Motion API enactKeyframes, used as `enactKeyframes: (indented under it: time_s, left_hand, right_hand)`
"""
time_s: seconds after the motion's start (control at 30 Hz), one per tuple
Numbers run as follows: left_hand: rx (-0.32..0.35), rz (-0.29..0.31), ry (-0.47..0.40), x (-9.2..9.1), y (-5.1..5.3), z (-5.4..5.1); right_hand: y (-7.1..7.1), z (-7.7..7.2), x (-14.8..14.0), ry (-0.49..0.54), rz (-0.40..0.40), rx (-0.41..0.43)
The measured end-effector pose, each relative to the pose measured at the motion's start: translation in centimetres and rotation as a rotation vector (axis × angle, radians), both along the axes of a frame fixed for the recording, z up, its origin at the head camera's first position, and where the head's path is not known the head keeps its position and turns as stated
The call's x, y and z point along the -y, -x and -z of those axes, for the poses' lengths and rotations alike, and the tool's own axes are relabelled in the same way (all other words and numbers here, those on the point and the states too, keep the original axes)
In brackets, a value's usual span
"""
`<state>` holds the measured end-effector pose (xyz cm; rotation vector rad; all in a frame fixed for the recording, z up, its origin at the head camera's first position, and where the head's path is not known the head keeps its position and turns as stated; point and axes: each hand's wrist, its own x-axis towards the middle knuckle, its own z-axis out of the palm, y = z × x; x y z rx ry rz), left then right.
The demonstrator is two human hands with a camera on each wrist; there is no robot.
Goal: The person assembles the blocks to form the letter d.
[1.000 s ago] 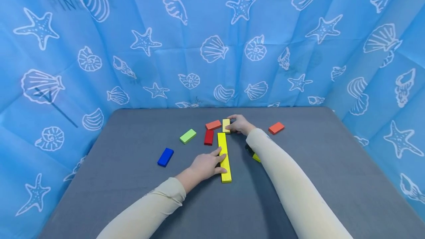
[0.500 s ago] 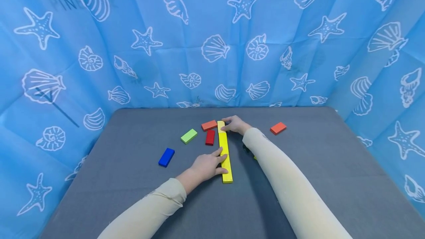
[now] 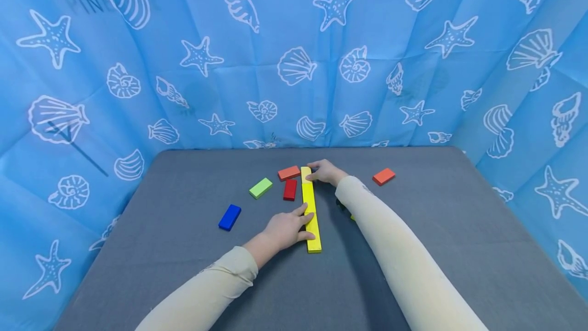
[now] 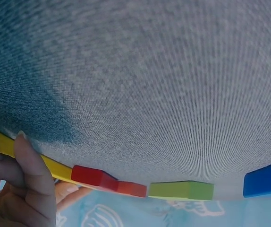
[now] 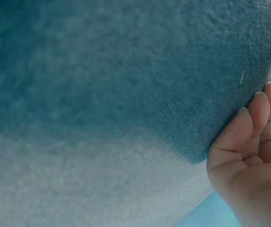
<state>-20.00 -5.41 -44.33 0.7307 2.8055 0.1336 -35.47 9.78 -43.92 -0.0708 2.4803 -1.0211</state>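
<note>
Your right hand (image 3: 326,171) pinches the pale yellow block (image 3: 305,172) at the far end of a row; your left hand (image 3: 284,230), fingers spread loosely, touches the middle yellow block (image 3: 308,194) and near yellow block (image 3: 313,227). Left of the row lie a red block (image 3: 290,190), an orange block (image 3: 289,173), a green block (image 3: 261,188) and a blue block (image 3: 229,217); well right on the worktop (image 3: 459,218), a second orange one (image 3: 384,176).
</note>
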Motion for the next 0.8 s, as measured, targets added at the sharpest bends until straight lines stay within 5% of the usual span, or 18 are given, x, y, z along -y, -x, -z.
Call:
enactKeyframes:
  time_s: [0.33,0.8]
  left_hand:
    - [0.008,-0.001,-0.002,-0.4,-0.1,-0.1]
    - [-0.021,-0.011,0.013,-0.2,-0.2,0.4]
  right_hand:
    - [-0.7,-1.0,-2.6,0.06,-0.074,0.0]
    - [-3.3,-3.1,-11.9,0.011,-0.474,-0.012]
